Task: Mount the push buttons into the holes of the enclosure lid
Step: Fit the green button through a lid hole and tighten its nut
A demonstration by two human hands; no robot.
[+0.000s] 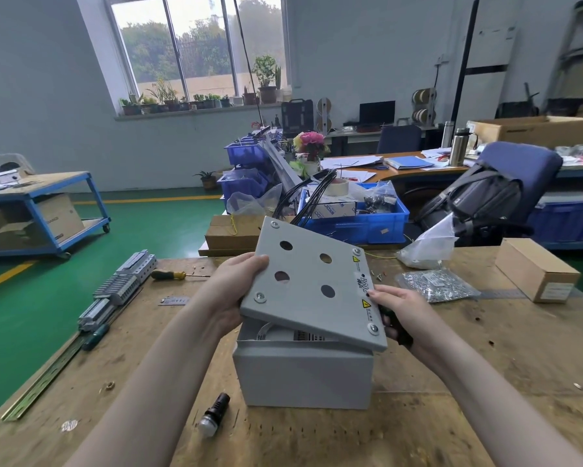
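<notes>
The enclosure lid (312, 281) was tilted above the open enclosure box (305, 375), which stood on the desk (485, 382), with the left hand (238, 291) at its left edge and the right hand (399, 311) at its right. A push button (214, 414) lay on the desk before the box to the left, a screwdriver (169, 274) further left behind it, and a bag of screws (435, 284) right of the lid.

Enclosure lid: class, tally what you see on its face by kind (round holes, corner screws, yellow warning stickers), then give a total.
On the enclosure lid:
Round holes: 4
Corner screws: 4
Yellow warning stickers: 2
Total: 10
</notes>
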